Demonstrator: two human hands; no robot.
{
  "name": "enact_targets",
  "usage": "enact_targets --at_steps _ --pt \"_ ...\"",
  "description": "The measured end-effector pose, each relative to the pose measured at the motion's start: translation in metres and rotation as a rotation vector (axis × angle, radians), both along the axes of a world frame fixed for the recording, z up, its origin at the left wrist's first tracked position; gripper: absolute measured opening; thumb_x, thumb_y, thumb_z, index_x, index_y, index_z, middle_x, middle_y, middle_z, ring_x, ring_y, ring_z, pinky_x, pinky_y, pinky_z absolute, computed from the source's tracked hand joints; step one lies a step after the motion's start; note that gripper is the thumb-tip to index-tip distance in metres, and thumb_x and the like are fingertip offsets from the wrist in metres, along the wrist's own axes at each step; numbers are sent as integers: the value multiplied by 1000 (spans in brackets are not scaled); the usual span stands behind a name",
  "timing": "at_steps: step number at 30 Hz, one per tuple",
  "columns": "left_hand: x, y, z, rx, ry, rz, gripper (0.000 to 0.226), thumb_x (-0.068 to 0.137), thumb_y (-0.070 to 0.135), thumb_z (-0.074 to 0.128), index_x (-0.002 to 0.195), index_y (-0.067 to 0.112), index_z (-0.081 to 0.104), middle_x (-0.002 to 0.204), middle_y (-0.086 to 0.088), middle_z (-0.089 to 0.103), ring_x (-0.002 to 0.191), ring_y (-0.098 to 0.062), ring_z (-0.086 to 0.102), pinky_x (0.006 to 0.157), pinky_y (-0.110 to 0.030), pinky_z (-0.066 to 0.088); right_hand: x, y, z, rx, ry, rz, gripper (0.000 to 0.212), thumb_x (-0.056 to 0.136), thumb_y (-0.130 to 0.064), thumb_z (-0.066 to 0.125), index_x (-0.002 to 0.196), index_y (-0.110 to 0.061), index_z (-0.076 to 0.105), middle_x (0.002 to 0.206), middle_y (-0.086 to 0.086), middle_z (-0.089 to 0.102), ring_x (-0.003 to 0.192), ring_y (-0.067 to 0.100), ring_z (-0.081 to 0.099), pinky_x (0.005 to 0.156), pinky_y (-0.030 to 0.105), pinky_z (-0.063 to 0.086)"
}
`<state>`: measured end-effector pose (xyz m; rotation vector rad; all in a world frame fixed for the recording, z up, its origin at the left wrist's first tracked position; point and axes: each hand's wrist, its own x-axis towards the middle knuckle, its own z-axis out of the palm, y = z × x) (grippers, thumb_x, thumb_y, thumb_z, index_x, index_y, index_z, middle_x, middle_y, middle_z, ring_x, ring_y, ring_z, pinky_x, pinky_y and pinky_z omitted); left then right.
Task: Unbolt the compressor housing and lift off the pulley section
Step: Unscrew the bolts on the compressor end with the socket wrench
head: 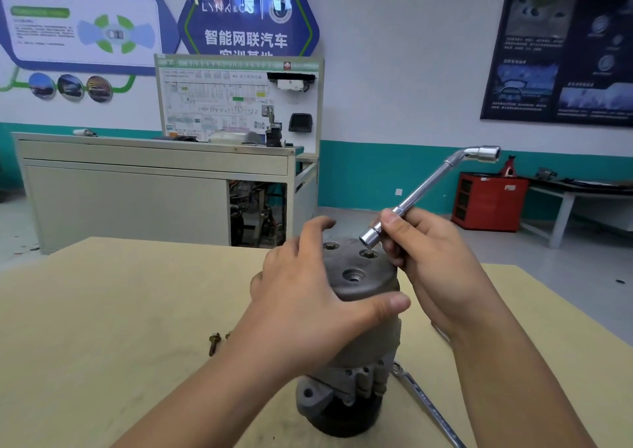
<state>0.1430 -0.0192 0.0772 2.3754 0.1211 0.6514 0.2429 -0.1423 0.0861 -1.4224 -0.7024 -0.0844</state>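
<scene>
Standing upright mid-table (102, 310), compressor (359, 345), pulley end down. Left hand (308, 293) clasps the housing top, fingers spread. Right hand (435, 252) fingers clamp the L-socket wrench (428, 190), socket end just above the top. Spanner (431, 410) lies beside the base near the right table edge; loose bolts (214, 343) left.

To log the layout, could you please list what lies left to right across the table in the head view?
Loose bolts → left hand → compressor → right hand, gripping the socket wrench.
</scene>
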Motion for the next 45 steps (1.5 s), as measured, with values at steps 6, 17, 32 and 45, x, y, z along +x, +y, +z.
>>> enact_targets --at_steps 6,17,32,45 --pt "24 1 -7 68 -33 173 101 45 90 44 131 45 16 138 8 44 129 -19 38 103 -44 36 -7 -7 8 6 3 91 22 92 -22 54 73 -16 63 62 -5 49 57 6 42 56 24 36" --pt "39 22 6 25 11 -30 73 65 68 69 123 44 32 115 13 56 113 -13 52 99 -36 40 -5 -13 8 -312 -274 -345 19 93 -34 52 81 -21 58 75 -7 61 71 6 55 63 24 44" --pt "49 17 0 137 90 -16 94 68 76 57 147 38 25 143 3 45 132 -20 40 105 -38 39 7 -6 -3 -255 -340 -388 15 91 -33 55 78 -26 56 73 -8 61 70 4 57 58 13 42" --pt "43 34 10 -147 16 -93 51 83 62 50 130 40 52 126 11 57 116 -10 53 97 -32 44 -2 1 -1 -261 -384 -308 22 89 -35 58 69 -27 54 63 -14 58 67 -1 55 55 10 41"
